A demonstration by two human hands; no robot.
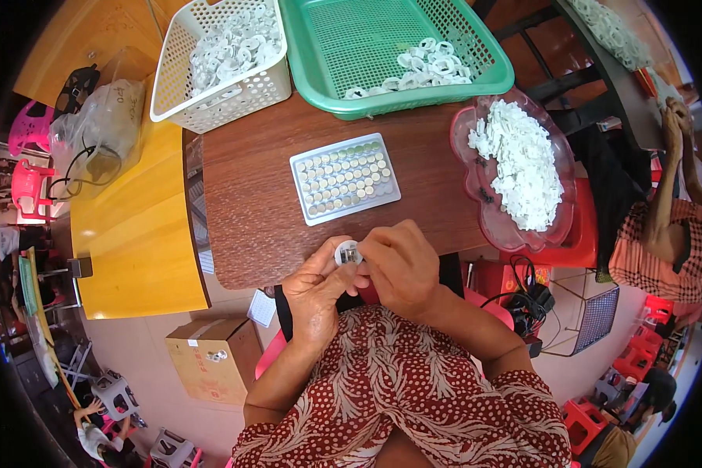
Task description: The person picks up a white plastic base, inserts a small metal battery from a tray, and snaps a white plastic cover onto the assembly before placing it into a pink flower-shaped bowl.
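Observation:
Over the table's near edge, my left hand point(317, 287) pinches a small round white plastic housing point(348, 252) with a dark and metallic middle. My right hand point(402, 265) is closed against the right side of that housing; its fingertips hide whatever they pinch. Just beyond my hands lies a white tray point(298, 165) with rows of small round silvery discs like button cells. A few slots at its right near corner hold no disc. On the right, a pink scalloped dish point(469, 187) holds a heap of small white plastic pieces.
At the back stand a white perforated basket point(246, 109) and a green basket point(327, 100), both with white ring-shaped parts. A yellow table point(132, 249) adjoins on the left. A cardboard box point(210, 366) sits on the floor. Another person's arm point(671, 171) shows at right.

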